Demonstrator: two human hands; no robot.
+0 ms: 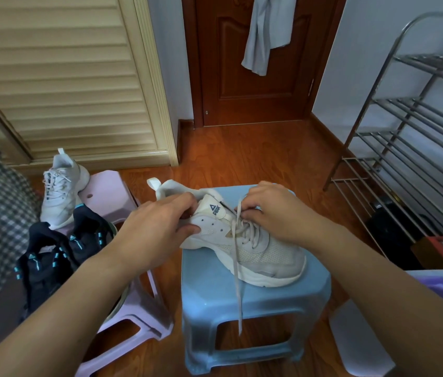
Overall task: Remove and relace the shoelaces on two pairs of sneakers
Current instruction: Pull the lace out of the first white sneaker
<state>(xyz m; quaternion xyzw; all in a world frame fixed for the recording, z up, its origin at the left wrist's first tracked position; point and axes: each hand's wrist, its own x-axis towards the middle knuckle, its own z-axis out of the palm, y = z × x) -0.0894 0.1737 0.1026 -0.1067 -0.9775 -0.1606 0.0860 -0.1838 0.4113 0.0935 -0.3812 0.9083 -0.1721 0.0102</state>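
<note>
White sneaker (pixel 244 240) on the blue stool (pixel 255 308). Left hand (pixel 160 227) grips the stiff collar, steadying the light shoe; right hand (pixel 272 210) pinches the limp, flat lace (pixel 238 281) near the upper eyelets, its free end dangling; best gripped near the tip.

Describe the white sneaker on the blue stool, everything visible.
The white sneaker lies tilted on the blue stool, toe toward the lower right. It has a mesh upper, a thick sole, a heel loop and a logo on the tongue. The left hand grips its collar; the right hand pinches the lace, whose loose end hangs past the stool's front.
</note>
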